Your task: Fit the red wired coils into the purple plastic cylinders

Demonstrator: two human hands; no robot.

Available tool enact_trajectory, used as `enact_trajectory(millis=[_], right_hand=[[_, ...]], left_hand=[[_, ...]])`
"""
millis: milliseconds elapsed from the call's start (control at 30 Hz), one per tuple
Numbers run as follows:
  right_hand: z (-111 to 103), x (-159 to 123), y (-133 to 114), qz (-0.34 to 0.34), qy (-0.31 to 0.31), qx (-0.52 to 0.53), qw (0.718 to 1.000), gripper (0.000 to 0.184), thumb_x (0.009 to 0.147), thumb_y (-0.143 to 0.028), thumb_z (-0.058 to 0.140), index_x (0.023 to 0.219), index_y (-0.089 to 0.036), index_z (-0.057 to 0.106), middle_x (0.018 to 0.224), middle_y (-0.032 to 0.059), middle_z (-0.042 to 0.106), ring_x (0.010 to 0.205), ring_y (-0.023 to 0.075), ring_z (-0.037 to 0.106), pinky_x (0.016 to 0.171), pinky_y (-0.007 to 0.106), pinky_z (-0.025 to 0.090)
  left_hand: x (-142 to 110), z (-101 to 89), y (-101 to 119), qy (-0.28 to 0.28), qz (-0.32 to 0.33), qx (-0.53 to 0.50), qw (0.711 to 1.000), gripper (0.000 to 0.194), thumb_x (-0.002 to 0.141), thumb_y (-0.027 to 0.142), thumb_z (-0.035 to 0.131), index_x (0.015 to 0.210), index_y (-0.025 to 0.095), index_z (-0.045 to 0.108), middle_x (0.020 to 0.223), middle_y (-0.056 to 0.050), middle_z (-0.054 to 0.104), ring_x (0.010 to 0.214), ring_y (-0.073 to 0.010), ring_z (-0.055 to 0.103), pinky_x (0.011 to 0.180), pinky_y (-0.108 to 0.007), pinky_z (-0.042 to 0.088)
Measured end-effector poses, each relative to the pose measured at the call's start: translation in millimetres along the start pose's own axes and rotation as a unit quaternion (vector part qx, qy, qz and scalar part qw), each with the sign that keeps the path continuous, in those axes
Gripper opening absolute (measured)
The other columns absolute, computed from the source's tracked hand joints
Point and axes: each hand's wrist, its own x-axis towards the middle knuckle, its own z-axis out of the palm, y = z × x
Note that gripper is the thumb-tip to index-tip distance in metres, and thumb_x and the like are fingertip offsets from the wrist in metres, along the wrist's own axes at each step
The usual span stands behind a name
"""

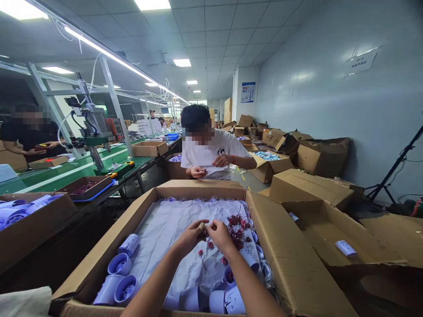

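The left hand [191,233] and right hand [218,233] are brought together near the flowers [236,221]; whether anything is pinched cannot be told. Fine fingerwork seems underway; steadiness is called for.

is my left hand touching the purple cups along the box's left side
Apart. The head view shows a stretch of white paper between the left hand and the purple cups.
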Motion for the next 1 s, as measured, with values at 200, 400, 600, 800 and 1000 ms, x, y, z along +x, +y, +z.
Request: enact_trajectory(millis=[200, 400, 600, 800, 1000], right_hand=[[0, 2, -4, 0.008, -0.016, 0.117, 0.993, 0.017, 0.065, -0.027, 0.052, 0.051, -0.021, 0.043, 0.046, -0.0053, 0.049, 0.048, 0.0113, 0.044, 0.049, 0.024, 0.034], [-4, 7, -3, 0.023, -0.010, 0.170, 0.985, 0.018, 0.059, -0.032, 0.054, 0.049, -0.021, 0.045, 0.044, -0.0076, 0.041, 0.046, 0.0089, 0.034, 0.048, 0.024, 0.029], [-5, 6, -6, 0.047, -0.034, 0.206, 0.977, 0.018, 0.059, -0.033, 0.056, 0.048, -0.021, 0.047, 0.042, -0.0080, 0.042, 0.042, 0.0078, 0.032, 0.045, 0.024, 0.026], [-2, 6, -4, 0.095, -0.049, 0.227, 0.968, 0.027, 0.060, -0.038, 0.062, 0.049, -0.021, 0.045, 0.037, -0.0099, 0.037, 0.038, 0.0063, 0.028, 0.041, 0.023, 0.019], [-4, 9, -2, 0.176, -0.065, 0.244, 0.952, 0.028, 0.062, -0.029, 0.067, 0.047, -0.020, 0.045, 0.031, -0.0118, 0.032, 0.032, 0.0045, 0.021, 0.039, 0.023, 0.011]], left_hand=[[-5, -2.9, 9, 0.018, -0.014, -0.061, 0.998, 0.031, 0.064, 0.021, 0.076, 0.091, 0.014, 0.064, 0.070, -0.001, 0.063, 0.062, -0.0103, 0.060, 0.064, -0.022, 0.048], [-7, -4.0, 14, -0.003, -0.012, -0.076, 0.997, 0.036, 0.057, 0.009, 0.071, 0.092, 0.011, 0.065, 0.076, -0.004, 0.068, 0.073, -0.0138, 0.066, 0.075, -0.023, 0.050], [-4, -0.4, 8, 0.009, 0.037, -0.016, 0.999, 0.039, 0.047, 0.024, 0.085, 0.079, 0.013, 0.065, 0.069, -0.001, 0.066, 0.065, -0.0120, 0.062, 0.072, -0.025, 0.047], [3, -4.0, 7, 0.051, 0.100, 0.096, 0.989, 0.042, 0.048, 0.046, 0.082, 0.066, 0.016, 0.059, 0.057, 0.002, 0.056, 0.055, -0.0106, 0.050, 0.055, -0.024, 0.039], [3, -4.4, 14, 0.060, 0.148, 0.123, 0.980, 0.038, 0.048, 0.046, 0.080, 0.061, 0.017, 0.060, 0.060, 0.003, 0.052, 0.056, -0.0092, 0.040, 0.052, -0.022, 0.033]])
